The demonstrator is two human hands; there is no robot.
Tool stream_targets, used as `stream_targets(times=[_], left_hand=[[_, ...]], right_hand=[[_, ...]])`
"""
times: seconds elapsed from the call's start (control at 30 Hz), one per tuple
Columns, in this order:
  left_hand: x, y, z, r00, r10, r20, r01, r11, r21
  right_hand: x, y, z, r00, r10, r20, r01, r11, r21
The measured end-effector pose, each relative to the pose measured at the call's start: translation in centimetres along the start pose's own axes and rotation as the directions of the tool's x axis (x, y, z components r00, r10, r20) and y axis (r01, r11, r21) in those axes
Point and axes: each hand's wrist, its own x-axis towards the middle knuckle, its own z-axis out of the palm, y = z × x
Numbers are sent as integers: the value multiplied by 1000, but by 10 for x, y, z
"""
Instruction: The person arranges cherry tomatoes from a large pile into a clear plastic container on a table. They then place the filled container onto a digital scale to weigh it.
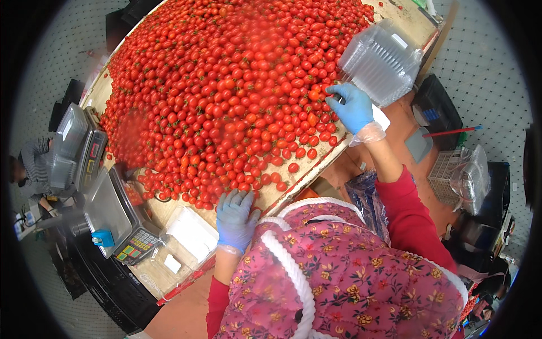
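A large heap of cherry tomatoes (228,97), some with green stems, covers the table (266,199) before me. My left hand (237,216), in a blue glove, lies palm down at the heap's near edge, its fingertips by the closest tomatoes. My right hand (349,106), gloved too, hovers at the heap's right edge with thumb and forefinger curled; whether something small is between them cannot be made out. Just beyond it stands a stack of clear plastic containers (381,63). A white flat piece (381,118) shows partly behind my right hand.
Left of me are a digital scale (110,212) with a blue object (103,238) on its pan, and a white tray (192,233). A second scale (91,156) stands farther left near another person (36,165). A crate (444,178) and dustpan (419,144) are right.
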Motion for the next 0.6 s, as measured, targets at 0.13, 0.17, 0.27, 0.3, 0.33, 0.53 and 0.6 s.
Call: stream_targets(times=[0.13,0.17,0.27,0.3,0.33,0.53,0.6], left_hand=[[31,16,23,999,2,42,1,998,-65],[37,21,29,999,27,38,-25,998,-56],[53,32,47,992,110,56,-111,994,7],[58,35,50,990,130,61,-132,991,31],[62,37,54,986,152,61,-156,986,59],[65,46,63,995,100,17,-101,992,78],[66,46,69,996,89,-19,-86,991,106]], right_hand=[[21,7,-4,996,-75,-39,75,997,2],[25,7,-5,996,-75,-45,77,996,45],[34,6,-12,995,-77,-61,87,981,172],[38,6,-16,996,-71,-57,81,977,199],[41,6,-18,995,-77,-68,91,968,236],[58,8,-28,993,-61,-99,87,955,282],[66,3,-21,988,-122,-96,141,965,223]])
